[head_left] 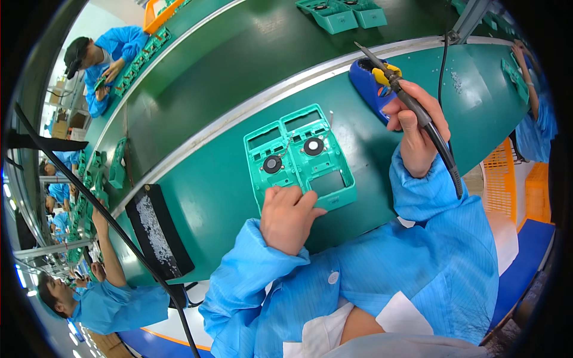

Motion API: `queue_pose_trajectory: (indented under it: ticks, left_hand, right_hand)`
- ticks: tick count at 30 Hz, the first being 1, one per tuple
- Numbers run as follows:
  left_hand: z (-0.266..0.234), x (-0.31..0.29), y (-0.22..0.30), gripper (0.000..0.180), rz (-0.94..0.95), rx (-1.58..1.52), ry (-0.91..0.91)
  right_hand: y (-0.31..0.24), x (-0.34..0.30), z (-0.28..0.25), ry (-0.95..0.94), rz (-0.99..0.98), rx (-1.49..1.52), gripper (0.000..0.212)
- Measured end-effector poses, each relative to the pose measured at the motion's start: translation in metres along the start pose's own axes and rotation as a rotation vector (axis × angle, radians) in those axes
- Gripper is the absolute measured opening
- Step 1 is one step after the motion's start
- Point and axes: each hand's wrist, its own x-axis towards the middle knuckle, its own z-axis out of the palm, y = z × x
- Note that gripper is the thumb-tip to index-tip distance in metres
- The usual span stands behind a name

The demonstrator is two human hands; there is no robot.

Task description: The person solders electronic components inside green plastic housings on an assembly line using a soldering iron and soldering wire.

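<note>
My right hand [419, 119] is closed round a soldering iron [412, 102], its tip pointing up and to the left. Just behind it on the bench stands a blue soldering iron stand [365, 83] with a yellow part at its mouth. Before me lie two joined green plastic housings [290, 179], each fitted with a small round black part; one has a white centre [313, 146], the other a grey one [273, 164]. Thin wires run between them. My left hand [289, 218] rests on the near edge of the left housing, fingers curled over it.
A black tray [156, 232] of small white pieces sits to the left. Beyond the metal rail, more green housings [343, 15] lie on the belt. Co-workers sit at the left and far right. Orange crates [500, 179] stand at right; a black cable [113, 224] crosses the left side.
</note>
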Motion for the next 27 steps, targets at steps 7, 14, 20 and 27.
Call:
queue_pose_trajectory:
  ticks: [7, 14, 20, 27]
  left_hand:
    - [-0.051, 0.062, -0.038, 0.03, 0.006, 0.053, 0.03]
    - [-0.059, 0.177, -0.148, 0.042, 0.011, 0.295, 0.073]
    - [-0.032, 0.237, -0.183, 0.048, -0.152, 0.417, 0.066]
    - [0.008, 0.185, -0.159, 0.05, -0.13, 0.481, 0.429]
  right_hand:
    - [-0.009, -0.007, -0.014, 0.067, -0.02, -0.032, 0.046]
    - [-0.004, -0.004, -0.004, 0.062, -0.129, -0.122, 0.047]
    - [-0.003, -0.004, -0.002, -0.02, -0.108, -0.219, 0.05]
    - [0.001, -0.013, 0.0, -0.066, -0.061, -0.215, 0.054]
